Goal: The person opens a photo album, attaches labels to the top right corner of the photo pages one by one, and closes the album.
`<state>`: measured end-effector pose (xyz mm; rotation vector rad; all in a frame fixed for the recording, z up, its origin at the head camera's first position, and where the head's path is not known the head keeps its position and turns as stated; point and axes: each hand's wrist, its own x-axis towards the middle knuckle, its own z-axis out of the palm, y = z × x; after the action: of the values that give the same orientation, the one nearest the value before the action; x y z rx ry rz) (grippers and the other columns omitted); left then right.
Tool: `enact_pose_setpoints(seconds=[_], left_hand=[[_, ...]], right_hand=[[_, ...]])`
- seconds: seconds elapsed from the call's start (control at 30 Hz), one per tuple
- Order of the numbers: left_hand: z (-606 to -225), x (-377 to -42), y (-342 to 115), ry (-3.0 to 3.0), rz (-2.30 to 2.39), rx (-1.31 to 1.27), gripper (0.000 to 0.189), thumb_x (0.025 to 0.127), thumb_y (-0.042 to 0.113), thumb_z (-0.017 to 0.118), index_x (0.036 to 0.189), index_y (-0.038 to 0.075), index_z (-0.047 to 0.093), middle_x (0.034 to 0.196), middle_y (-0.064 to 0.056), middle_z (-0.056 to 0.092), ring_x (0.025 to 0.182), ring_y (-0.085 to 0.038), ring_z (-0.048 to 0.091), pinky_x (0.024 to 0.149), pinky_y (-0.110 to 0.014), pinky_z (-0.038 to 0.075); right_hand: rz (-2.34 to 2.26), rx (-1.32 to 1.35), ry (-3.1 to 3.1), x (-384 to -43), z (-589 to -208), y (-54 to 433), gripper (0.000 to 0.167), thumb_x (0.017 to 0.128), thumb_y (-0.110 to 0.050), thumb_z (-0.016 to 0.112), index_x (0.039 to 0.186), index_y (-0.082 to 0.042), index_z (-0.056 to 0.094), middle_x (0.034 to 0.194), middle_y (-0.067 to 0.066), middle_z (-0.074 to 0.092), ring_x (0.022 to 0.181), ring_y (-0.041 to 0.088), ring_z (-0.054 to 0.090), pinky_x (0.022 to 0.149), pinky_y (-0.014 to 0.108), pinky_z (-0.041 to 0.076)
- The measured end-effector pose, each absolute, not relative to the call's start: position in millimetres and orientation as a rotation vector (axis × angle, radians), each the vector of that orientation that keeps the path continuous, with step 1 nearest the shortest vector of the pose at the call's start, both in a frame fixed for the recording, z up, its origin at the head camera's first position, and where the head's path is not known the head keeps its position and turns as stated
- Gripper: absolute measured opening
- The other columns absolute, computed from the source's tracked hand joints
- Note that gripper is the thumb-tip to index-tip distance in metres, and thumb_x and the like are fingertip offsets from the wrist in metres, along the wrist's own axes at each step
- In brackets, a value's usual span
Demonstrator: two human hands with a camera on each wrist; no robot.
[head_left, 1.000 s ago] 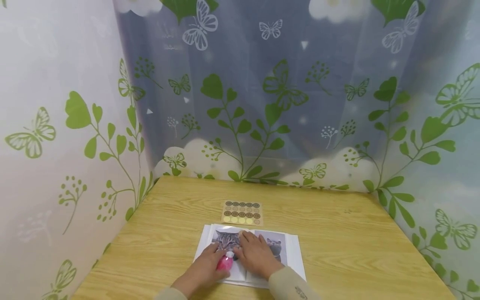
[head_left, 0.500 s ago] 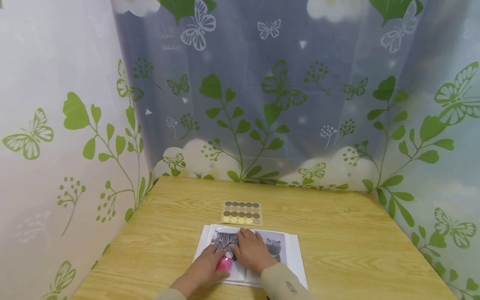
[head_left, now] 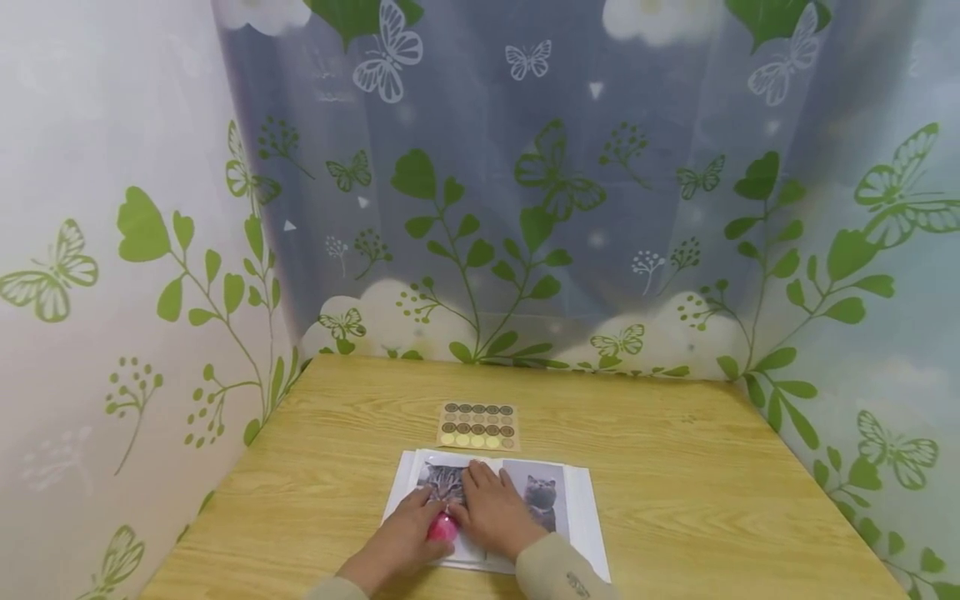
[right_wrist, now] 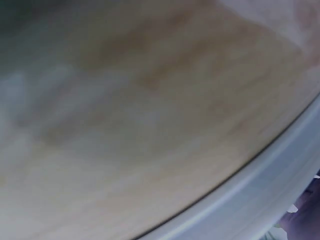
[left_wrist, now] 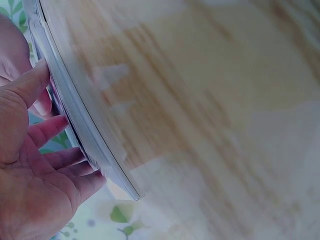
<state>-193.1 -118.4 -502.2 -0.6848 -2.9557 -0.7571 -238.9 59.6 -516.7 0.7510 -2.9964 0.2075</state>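
Observation:
An open photo album [head_left: 585, 517] with white page borders lies on the table. Its left page shows a striped cat photo [head_left: 442, 482], its right page a grey cat photo [head_left: 542, 500]. My left hand [head_left: 405, 533] rests on the left page with spread, relaxed fingers; in the left wrist view its fingertips touch the page. Between the thumbs shows a glossy pink round patch [head_left: 442, 527]; whether it is printed or a loose thing I cannot tell. My right hand [head_left: 491, 512] lies flat near the centre fold, fingers straight, partly covering the striped cat. The right wrist view barely shows it.
Just behind the album, a brown card [head_left: 478, 427] with rows of dark, tan and yellow discs lies on the wooden table [head_left: 675, 500]. Cloth [head_left: 480, 167] printed with leaves and butterflies stands around the back and sides.
My right hand has slid slightly left over the striped cat photo, its thumb now covering the pale spot above the pink patch. My left hand stays put; the view has shifted a little.

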Motion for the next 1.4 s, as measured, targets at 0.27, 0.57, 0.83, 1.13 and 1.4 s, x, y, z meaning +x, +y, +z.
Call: enact_pose_setpoints(seconds=[0.27, 0.57, 0.83, 1.13, 1.4], left_hand=[[-501.9, -193.8, -120.3, -2.934, -0.761, -0.703, 0.063, 0.083, 0.03, 0.079, 0.13, -0.006, 0.058, 0.14, -0.034, 0.045, 0.131, -0.05, 0.042, 0.107, -0.06, 0.036], [-505.1, -195.2, -121.0, -2.932, -0.756, -0.691, 0.063, 0.082, 0.03, 0.08, 0.129, -0.006, 0.059, 0.139, -0.033, 0.046, 0.13, -0.048, 0.044, 0.106, -0.059, 0.038], [-503.3, -192.6, -119.7, -2.946, -0.769, -0.686, 0.063, 0.082, 0.03, 0.08, 0.13, -0.005, 0.059, 0.14, -0.032, 0.046, 0.13, -0.048, 0.043, 0.106, -0.059, 0.038], [-500.6, -193.4, -118.6, -2.968, -0.74, -0.67, 0.064, 0.083, 0.031, 0.079, 0.131, -0.005, 0.058, 0.14, -0.033, 0.046, 0.13, -0.049, 0.043, 0.106, -0.06, 0.037], [-504.3, -195.6, -120.0, -2.937, -0.705, -0.711, 0.063, 0.082, 0.031, 0.08, 0.129, -0.005, 0.059, 0.138, -0.033, 0.047, 0.129, -0.048, 0.045, 0.105, -0.058, 0.039]], right_hand=[[0.176, 0.788, -2.98, -231.8, -513.4, 61.8, 0.064, 0.103, -0.047, 0.042, 0.149, -0.003, 0.041, 0.157, 0.014, 0.035, 0.145, 0.029, 0.03, 0.117, 0.052, 0.025], [0.213, 0.79, -2.939, -228.4, -511.5, 68.8, 0.059, 0.103, -0.041, 0.045, 0.147, -0.002, 0.044, 0.154, 0.014, 0.04, 0.142, 0.031, 0.036, 0.116, 0.052, 0.027], [0.229, 0.726, -2.935, -228.3, -512.6, 72.8, 0.055, 0.102, -0.036, 0.049, 0.146, -0.002, 0.046, 0.151, 0.013, 0.044, 0.138, 0.032, 0.041, 0.115, 0.054, 0.028], [0.285, 0.71, -2.926, -234.4, -513.9, 72.3, 0.056, 0.103, -0.038, 0.047, 0.144, 0.001, 0.048, 0.149, 0.016, 0.046, 0.138, 0.034, 0.041, 0.114, 0.055, 0.03], [0.349, 0.657, -2.946, -247.4, -514.0, 64.3, 0.058, 0.104, -0.041, 0.045, 0.142, 0.003, 0.048, 0.146, 0.02, 0.047, 0.137, 0.035, 0.042, 0.114, 0.055, 0.029]])
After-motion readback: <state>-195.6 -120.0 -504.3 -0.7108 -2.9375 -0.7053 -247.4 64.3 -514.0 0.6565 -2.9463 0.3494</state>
